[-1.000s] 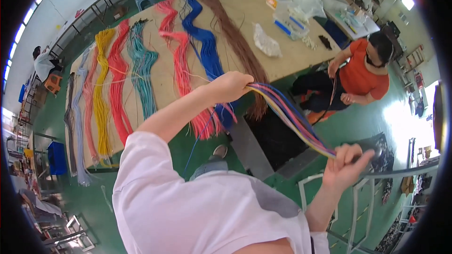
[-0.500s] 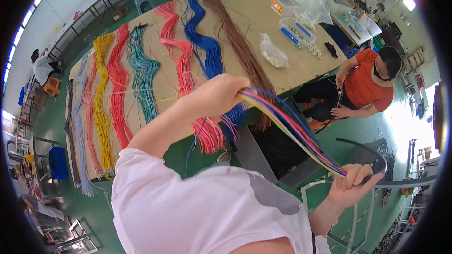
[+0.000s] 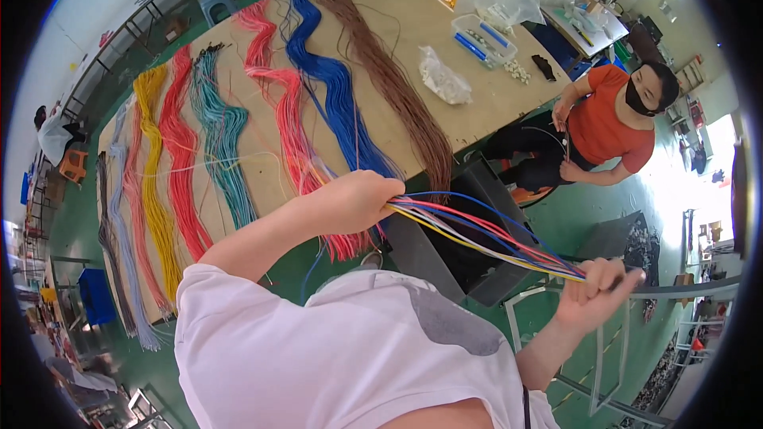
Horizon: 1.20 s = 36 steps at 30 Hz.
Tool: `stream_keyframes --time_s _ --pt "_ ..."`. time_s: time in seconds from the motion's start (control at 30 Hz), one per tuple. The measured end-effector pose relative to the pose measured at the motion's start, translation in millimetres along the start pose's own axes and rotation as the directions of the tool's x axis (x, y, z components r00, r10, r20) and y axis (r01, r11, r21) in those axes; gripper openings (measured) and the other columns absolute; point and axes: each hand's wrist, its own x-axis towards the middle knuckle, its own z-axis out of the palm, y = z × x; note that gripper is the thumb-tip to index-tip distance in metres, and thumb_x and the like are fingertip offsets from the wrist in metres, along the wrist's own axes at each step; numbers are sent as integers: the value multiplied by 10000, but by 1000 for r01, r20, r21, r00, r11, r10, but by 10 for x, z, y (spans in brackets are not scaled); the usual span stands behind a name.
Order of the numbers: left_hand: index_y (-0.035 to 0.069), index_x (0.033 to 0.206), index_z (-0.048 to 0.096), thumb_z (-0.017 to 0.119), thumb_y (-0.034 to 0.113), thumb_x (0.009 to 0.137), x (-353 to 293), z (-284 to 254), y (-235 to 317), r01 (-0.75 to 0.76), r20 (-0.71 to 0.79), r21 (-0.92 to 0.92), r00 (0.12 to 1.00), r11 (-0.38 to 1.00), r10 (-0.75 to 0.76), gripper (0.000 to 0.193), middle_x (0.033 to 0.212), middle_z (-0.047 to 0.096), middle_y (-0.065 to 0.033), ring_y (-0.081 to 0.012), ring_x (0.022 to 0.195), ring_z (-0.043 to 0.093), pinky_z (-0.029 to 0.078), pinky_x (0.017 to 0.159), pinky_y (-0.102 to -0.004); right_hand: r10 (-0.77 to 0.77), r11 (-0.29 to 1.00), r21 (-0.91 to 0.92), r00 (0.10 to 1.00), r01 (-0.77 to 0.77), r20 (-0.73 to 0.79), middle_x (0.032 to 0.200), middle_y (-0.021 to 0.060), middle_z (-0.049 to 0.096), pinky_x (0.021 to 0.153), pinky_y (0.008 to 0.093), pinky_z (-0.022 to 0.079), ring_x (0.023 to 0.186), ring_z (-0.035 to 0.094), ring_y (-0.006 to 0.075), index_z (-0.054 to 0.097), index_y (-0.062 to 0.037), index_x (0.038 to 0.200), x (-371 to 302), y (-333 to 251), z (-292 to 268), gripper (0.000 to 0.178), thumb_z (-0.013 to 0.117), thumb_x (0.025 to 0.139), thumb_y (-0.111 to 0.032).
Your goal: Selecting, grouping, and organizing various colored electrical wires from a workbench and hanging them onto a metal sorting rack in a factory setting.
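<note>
A loose bundle of thin electrical wires (image 3: pixel 486 232), in blue, pink, white and yellow, runs between my two hands. My left hand (image 3: pixel 367 195) is closed around its upper left end, just beyond the table's near edge. At the lower right, my right hand (image 3: pixel 590 292) grips the other end, its fingers curled and thumb pointing right. A dark grey tube (image 3: pixel 691 290) stretches from beside the right thumb toward the right rim; whether the wires enter it is hidden by the fingers. Midway, the strands bow apart.
On the table (image 3: pixel 389 95) lie long wire hanks: blue (image 3: pixel 334 79), brown (image 3: pixel 389 71), teal (image 3: pixel 218 119), yellow (image 3: pixel 151 143) and others. A plastic box (image 3: pixel 485 44) and a bag (image 3: pixel 443 78) stand farther back. A seated co-worker (image 3: pixel 608 123) is at right, near a dark bin (image 3: pixel 469 230).
My left hand sits lower and slightly left. The wires hang slacker and more spread. The black tube end that curved above my right hand no longer shows there.
</note>
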Motion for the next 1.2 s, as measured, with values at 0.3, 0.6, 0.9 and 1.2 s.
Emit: stream_keyframes --time_s 0.3,0.6,0.9,1.2 --pt "36 811 514 521 44 713 -42 -91 26 28 -45 37 999 999 -27 99 693 540 -173 -359 712 530 408 594 -416 -31 996 78 1000 31 2 423 10 281 281 247 199 312 190 93 291 -117 565 78 -28 55 472 275 892 -457" --pt "29 865 544 555 205 788 235 725 -771 205 495 11 850 979 -183 193 693 565 -119 -225 647 552 432 603 -329 308 944 27 846 -329 -435 403 -5 248 267 212 116 320 187 75 320 -123 516 144 683 -213 476 358 878 -429" --pt "14 916 496 549 227 823 821 740 72 319 550 -762 778 563 303 239 637 439 38 -50 542 393 350 496 -188 330 944 186 757 -273 -564 448 6 358 272 195 164 337 256 68 402 -108 567 234 791 -354 409 406 862 -392" --pt "20 860 492 411 189 892 1047 1004 303 128 415 -711 870 692 266 191 615 409 35 -40 527 353 304 462 -186 185 956 -24 666 -291 -723 756 118 563 641 308 413 688 525 195 529 -24 673 -98 1337 -295 369 397 871 -306"
